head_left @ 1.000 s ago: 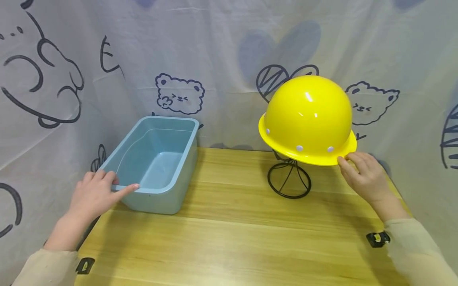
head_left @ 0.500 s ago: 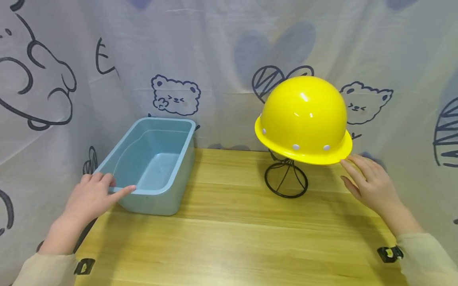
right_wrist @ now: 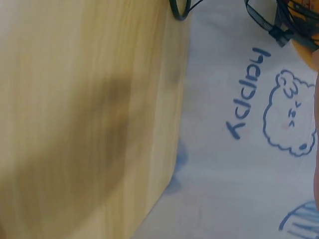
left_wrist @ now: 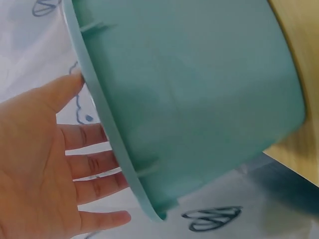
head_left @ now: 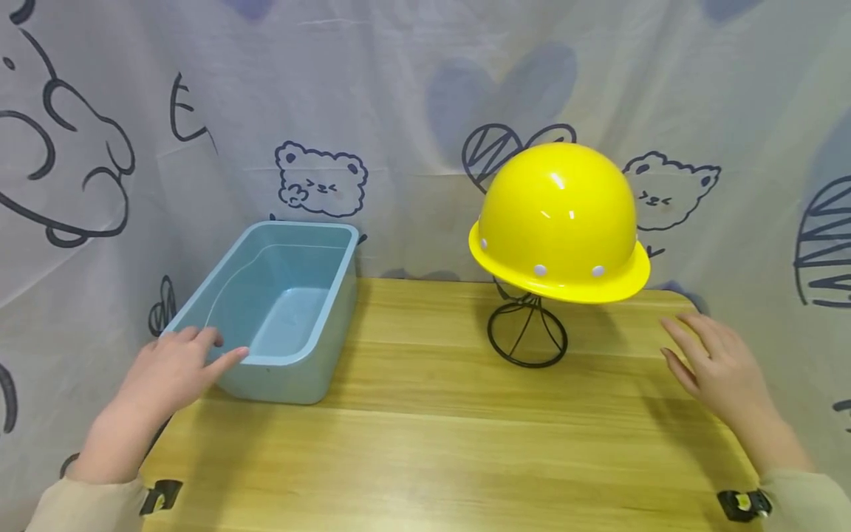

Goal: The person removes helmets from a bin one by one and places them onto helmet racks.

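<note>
A yellow hard hat (head_left: 558,214) sits slightly tilted on a black wire stand (head_left: 532,365) at the right of the table. My right hand (head_left: 721,369) is apart from the brim, to its right, with fingers loosely extended and holding nothing. In the right wrist view only a sliver of that hand shows at the edge, near the hat's dark inner straps (right_wrist: 281,35). At the left stands a light blue plastic tub (head_left: 279,360). My left hand (head_left: 169,369) is at its near left corner, fingers spread and relaxed. The left wrist view shows those fingertips right at the tub's rim (left_wrist: 107,119).
The pale wooden table (head_left: 425,458) ends at a cut corner on the right. A white cloth (head_left: 412,111) with cartoon drawings hangs behind and on both sides. Each sleeve has a small black device (head_left: 744,505) by it.
My right hand has let go of the hat's brim and drawn away to the right and nearer. The left hand's fingers have loosened on the tub's rim. The view has shifted slightly.
</note>
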### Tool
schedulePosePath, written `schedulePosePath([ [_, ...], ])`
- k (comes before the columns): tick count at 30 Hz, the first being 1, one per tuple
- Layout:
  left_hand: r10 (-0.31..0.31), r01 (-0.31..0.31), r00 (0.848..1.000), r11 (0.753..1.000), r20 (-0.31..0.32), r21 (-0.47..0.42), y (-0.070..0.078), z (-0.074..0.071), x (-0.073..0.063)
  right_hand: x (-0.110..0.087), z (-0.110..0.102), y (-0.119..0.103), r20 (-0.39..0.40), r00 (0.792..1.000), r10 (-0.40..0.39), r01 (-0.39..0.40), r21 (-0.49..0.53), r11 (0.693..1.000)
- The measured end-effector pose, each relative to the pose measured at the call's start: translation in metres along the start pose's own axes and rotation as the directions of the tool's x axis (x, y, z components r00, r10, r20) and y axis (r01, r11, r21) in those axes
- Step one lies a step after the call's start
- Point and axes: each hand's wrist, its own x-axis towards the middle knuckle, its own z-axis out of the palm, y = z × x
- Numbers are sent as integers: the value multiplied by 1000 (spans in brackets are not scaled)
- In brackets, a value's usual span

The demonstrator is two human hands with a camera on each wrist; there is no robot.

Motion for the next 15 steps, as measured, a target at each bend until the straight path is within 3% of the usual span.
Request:
schedulePosePath([
  [9,39,-39,995,999,-95,1,38,-6,-3,-24,-7,2,14,995,97,-96,-78,992],
  [15,85,-97,973,994,-216,-48,68,-8,2,-33,-2,-6,5,981,193,-193,-45,980],
])
